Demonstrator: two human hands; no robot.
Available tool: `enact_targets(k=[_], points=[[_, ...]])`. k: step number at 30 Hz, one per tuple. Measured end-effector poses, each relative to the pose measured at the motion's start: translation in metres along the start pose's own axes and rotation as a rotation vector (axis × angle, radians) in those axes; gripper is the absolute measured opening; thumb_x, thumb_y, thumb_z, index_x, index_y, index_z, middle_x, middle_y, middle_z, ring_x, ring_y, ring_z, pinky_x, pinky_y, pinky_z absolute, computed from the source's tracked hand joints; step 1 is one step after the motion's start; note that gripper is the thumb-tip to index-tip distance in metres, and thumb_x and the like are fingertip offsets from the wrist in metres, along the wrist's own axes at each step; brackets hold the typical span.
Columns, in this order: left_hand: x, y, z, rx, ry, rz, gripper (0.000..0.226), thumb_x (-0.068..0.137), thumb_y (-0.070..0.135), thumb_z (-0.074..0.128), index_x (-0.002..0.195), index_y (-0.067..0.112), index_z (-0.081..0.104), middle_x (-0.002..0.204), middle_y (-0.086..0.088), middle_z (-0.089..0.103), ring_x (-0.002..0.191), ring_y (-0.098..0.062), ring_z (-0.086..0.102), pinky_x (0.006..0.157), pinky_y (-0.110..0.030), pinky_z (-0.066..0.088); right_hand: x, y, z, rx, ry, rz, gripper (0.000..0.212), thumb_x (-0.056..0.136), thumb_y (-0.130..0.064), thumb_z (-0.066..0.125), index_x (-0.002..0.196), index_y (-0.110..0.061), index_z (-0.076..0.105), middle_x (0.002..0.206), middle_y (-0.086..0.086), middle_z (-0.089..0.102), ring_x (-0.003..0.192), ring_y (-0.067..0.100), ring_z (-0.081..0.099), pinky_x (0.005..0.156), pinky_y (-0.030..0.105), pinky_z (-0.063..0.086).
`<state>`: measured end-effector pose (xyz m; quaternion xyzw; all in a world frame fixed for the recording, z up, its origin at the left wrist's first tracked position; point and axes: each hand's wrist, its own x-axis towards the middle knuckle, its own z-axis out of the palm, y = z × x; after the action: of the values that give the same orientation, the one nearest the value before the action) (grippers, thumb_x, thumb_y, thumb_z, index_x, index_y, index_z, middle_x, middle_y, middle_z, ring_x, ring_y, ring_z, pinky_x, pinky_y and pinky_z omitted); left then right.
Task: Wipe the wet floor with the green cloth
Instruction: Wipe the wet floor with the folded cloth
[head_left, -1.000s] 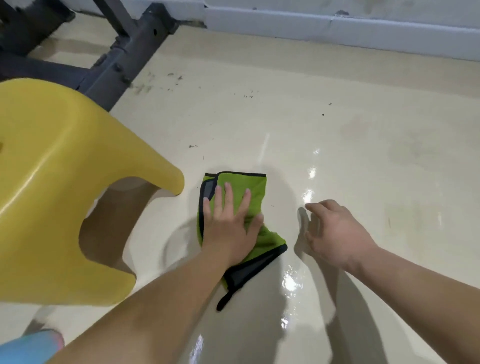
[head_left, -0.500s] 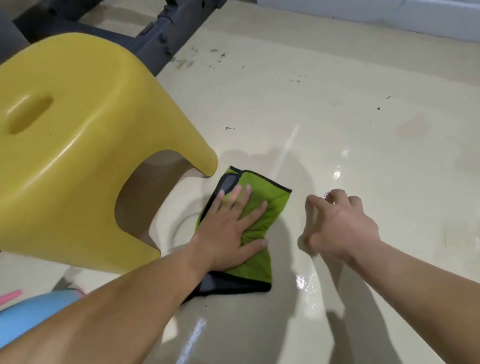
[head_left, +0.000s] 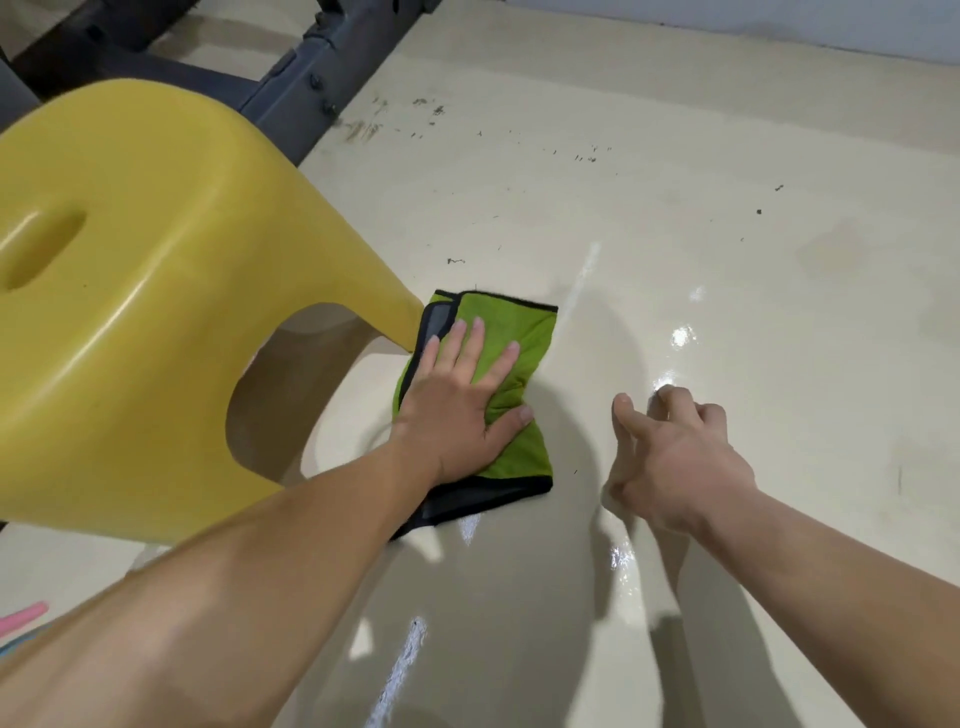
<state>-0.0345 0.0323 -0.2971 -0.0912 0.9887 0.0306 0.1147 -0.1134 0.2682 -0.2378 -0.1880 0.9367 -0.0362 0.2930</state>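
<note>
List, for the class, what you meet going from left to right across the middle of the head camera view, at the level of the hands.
yellow stool → left hand, pressed flat on the green cloth → bare patch of floor → right hand → shiny wet floor

The floor is pale cream and shiny, with wet bright spots on the right and near me. A green cloth with a black edge lies flat on it in the middle. My yellow stool stands on the left, one leg just beside the cloth. Small dark bits lie far off, near a grey metal frame.
</note>
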Motion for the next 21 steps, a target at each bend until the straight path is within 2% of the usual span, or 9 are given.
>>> enact_targets(k=[2,4,6,8,10,13,15,18,21], points=[[-0.029,0.011,0.004,0.028,-0.031,-0.054,0.082,0.094,0.08,0.0,0.162,0.036,-0.011,0.173,-0.016,-0.014,0.159,-0.033,-0.019,0.127,-0.055,-0.004,-0.002,0.001,0.0,0.027,0.002,0.006,0.068,0.082,-0.034,0.061,0.141,-0.045,0.029,0.135,-0.004,0.025,0.129,0.026,0.021,0.082,0.036,0.041],[-0.068,0.02,0.009,0.052,-0.072,-0.098,0.081,0.094,0.079,-0.003,0.16,0.036,-0.019,0.171,-0.016,-0.021,0.157,-0.033,-0.025,0.127,-0.055,-0.007,-0.005,0.001,0.001,0.058,0.012,0.014,0.059,0.074,-0.032,0.066,0.124,-0.043,0.037,0.128,-0.004,0.027,0.124,0.025,0.022,0.08,0.037,0.041],[-0.11,0.026,0.017,-0.03,-0.062,-0.165,0.081,0.096,0.08,0.006,0.163,0.037,-0.01,0.172,-0.015,-0.019,0.158,-0.032,-0.024,0.127,-0.055,-0.007,-0.009,-0.002,0.001,0.069,0.05,0.025,0.054,0.069,-0.029,0.068,0.113,-0.041,0.039,0.124,-0.003,0.029,0.121,0.023,0.023,0.08,0.038,0.039],[-0.152,0.029,0.029,-0.115,-0.024,-0.265,0.081,0.098,0.079,0.018,0.166,0.036,0.009,0.173,-0.016,-0.008,0.16,-0.033,-0.015,0.128,-0.057,-0.001,-0.013,-0.006,0.003,0.02,0.093,-0.002,0.053,0.07,-0.029,0.066,0.113,-0.044,0.038,0.124,-0.004,0.031,0.124,0.023,0.025,0.081,0.039,0.037],[-0.184,0.038,0.042,-0.12,-0.015,-0.334,0.081,0.1,0.076,0.023,0.166,0.029,0.02,0.173,-0.02,0.001,0.16,-0.037,-0.008,0.126,-0.06,0.006,-0.014,-0.01,-0.001,-0.044,0.123,-0.042,0.056,0.07,-0.029,0.066,0.116,-0.046,0.037,0.127,-0.004,0.032,0.128,0.023,0.025,0.085,0.042,0.039],[-0.21,0.048,0.054,-0.089,-0.02,-0.363,0.082,0.1,0.074,0.026,0.164,0.024,0.027,0.172,-0.024,0.009,0.16,-0.042,0.001,0.123,-0.065,0.012,-0.019,-0.017,-0.006,-0.079,0.106,-0.132,0.062,0.07,-0.034,0.07,0.124,-0.045,0.039,0.134,-0.003,0.033,0.133,0.024,0.027,0.091,0.041,0.042],[-0.207,0.045,0.053,-0.068,-0.019,-0.353,0.084,0.099,0.075,0.024,0.164,0.023,0.028,0.171,-0.025,0.009,0.159,-0.043,0.001,0.123,-0.066,0.013,-0.022,-0.016,-0.005,-0.026,0.091,-0.17,0.053,0.076,-0.038,0.069,0.125,-0.042,0.047,0.134,-0.004,0.037,0.132,0.022,0.032,0.083,0.036,0.041],[-0.169,0.052,0.039,-0.045,-0.068,-0.325,0.089,0.095,0.08,0.012,0.166,0.027,0.011,0.172,-0.023,-0.005,0.158,-0.041,-0.014,0.125,-0.065,0.003,-0.03,-0.001,-0.003,0.038,0.134,-0.173,0.027,0.089,-0.041,0.058,0.115,-0.037,0.06,0.12,-0.007,0.048,0.123,0.019,0.045,0.073,0.033,0.042],[-0.098,0.077,0.019,-0.035,-0.114,-0.254,0.088,0.093,0.08,0.002,0.162,0.03,-0.02,0.167,-0.02,-0.03,0.152,-0.04,-0.033,0.123,-0.063,-0.014,-0.042,0.025,-0.001,0.074,0.138,-0.077,0.021,0.094,-0.043,0.052,0.112,-0.037,0.061,0.11,-0.009,0.055,0.107,0.017,0.056,0.071,0.031,0.043]])
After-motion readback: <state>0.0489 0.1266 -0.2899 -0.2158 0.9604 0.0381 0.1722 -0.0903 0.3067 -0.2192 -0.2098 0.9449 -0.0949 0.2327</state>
